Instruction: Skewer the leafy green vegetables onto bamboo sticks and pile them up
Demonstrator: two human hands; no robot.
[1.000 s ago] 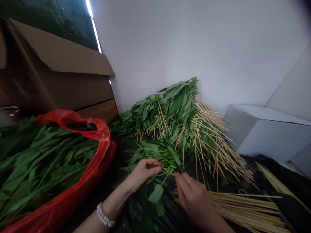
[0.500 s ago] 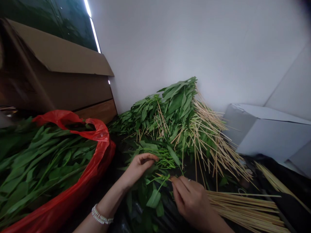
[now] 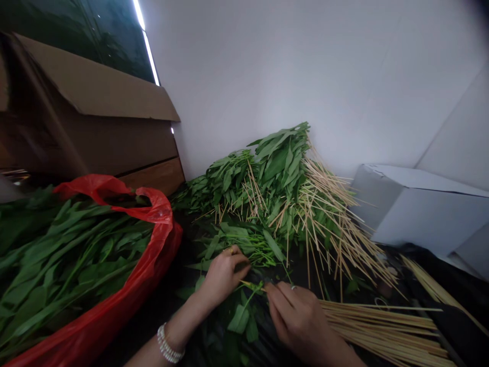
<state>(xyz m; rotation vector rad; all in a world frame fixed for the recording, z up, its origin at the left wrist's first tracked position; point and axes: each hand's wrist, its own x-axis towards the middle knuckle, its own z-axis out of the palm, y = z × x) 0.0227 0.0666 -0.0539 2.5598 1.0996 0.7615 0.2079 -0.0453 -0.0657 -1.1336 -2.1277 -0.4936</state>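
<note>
One red plastic bag [image 3: 164, 216], stuffed with long green leaves [image 3: 76, 250], bulges at 8 o'clock. My left hand [image 3: 225, 272], fingers curled, sits near 6 o'clock by a slim pale wooden stick's [image 3: 246, 283] tip; I cannot tell whether it grips anything. That stick lies at 6 o'clock, green leafy stems [image 3: 239, 319] on it. With my right hand [image 3: 298, 311], at 5 o'clock, I pinch its near end between thumb and fingertips. Loose straw-coloured sticks [image 3: 385, 326] lie at 4 o'clock, a white cardboard box [image 3: 431, 214] at 3.
</note>
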